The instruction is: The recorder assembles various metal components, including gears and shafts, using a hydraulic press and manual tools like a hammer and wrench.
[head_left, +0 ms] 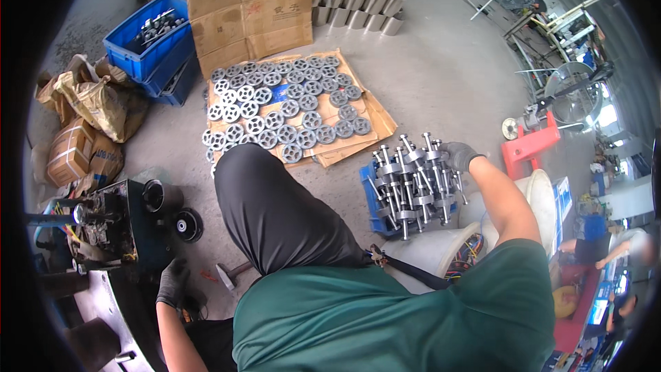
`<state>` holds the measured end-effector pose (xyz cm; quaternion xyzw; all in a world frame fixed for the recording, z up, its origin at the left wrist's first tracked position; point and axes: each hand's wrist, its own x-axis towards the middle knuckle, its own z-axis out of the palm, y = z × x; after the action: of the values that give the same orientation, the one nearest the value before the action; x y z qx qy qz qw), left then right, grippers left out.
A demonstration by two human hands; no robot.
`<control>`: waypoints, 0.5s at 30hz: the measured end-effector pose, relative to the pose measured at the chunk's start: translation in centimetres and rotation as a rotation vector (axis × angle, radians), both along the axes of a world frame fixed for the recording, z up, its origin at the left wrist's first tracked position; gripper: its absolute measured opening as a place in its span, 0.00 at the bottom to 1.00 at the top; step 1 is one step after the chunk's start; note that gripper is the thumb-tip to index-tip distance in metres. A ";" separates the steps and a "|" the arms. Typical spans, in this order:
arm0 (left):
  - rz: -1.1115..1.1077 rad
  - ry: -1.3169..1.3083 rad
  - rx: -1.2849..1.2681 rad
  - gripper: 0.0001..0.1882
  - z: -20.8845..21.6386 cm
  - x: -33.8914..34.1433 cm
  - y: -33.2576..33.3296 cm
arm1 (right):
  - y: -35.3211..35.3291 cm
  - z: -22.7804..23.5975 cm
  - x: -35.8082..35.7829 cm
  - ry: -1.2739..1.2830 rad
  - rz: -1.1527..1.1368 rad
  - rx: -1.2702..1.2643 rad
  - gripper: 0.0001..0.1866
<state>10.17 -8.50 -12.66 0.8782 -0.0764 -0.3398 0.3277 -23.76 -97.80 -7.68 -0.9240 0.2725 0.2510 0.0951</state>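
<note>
My right hand (pixel 460 156), in a dark grey glove, is at the right edge of a heap of metal shafts (pixel 413 182) with round collars. Its fingers curl at the upper end of one shaft, partly hidden by the back of the hand. The shafts are piled crosswise in a blue crate (pixel 372 201). My left hand (pixel 173 284), also gloved, is low beside a dark, greasy machine (pixel 110 224). Its fingers point forward, slightly bent, with nothing visible in them. A hammer (pixel 231 274) lies on the floor to its right.
Several spoked metal wheels (pixel 289 134) lie on flattened cardboard (pixel 375 124) ahead. Blue bins (pixel 141 55) of metal parts stand far left, near sacks and a carton (pixel 71 151). Curved metal pieces (pixel 344 7) are stacked behind. A red stool (pixel 530 143) and pale drums (pixel 430 255) are on the right.
</note>
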 end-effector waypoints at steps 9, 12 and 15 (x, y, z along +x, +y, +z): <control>-0.059 0.037 -0.022 0.19 -7.8 5.5 -0.8 | 5.8 12.5 -10.3 0.005 -0.220 0.067 0.28; -0.023 0.129 -0.102 0.18 -9.2 6.6 -2.3 | 8.2 14.4 -16.2 -0.074 -0.351 0.000 0.30; -0.065 0.146 -0.074 0.16 -10.4 7.5 -3.9 | 10.9 15.6 -22.0 -0.100 -0.462 0.008 0.35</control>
<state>17.70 -12.38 -23.02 0.8353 -0.0931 -0.4105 0.3537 -45.72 -86.89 7.97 -0.8480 0.4706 0.1777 0.1671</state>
